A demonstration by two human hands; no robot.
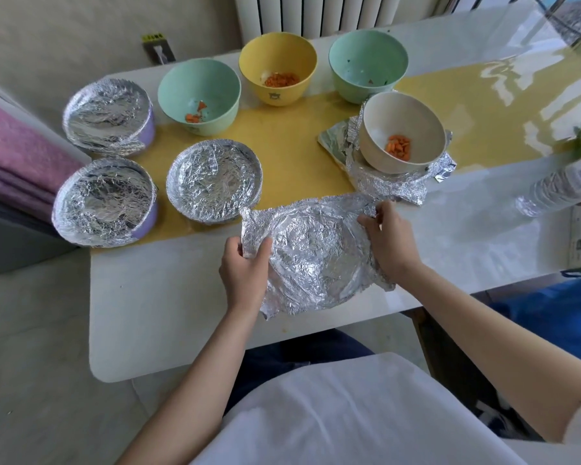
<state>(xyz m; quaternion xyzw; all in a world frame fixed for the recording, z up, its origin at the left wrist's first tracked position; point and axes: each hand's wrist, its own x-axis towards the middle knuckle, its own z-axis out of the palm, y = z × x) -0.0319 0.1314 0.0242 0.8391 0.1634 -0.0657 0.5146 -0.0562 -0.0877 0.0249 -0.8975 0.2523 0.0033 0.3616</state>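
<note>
The foil sheet (316,253) is silver and super crinkled, with a round dent in the middle and ragged edges. It lies mostly flat on the white table (168,297) near the front edge, left corner curled up.

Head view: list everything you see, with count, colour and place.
foil sheet: 1, silver, near table edge, between the hands
foil-covered bowls: 3, silver tops, two show purple sides, table left
green bowls: 2, far row, either side of the yellow
yellow bowl: 1, far row middle
cream bowl: 1, right of centre, on crumpled foil
crumpled foil: 1, silver, under cream bowl
carrot pieces: several, orange, in left green, yellow, cream bowls
plastic bottle: 1, clear, right edge
table: 1, white with yellow strip
left hand: 1, pinches sheet's left edge
right hand: 1, grips sheet's right edge
</note>
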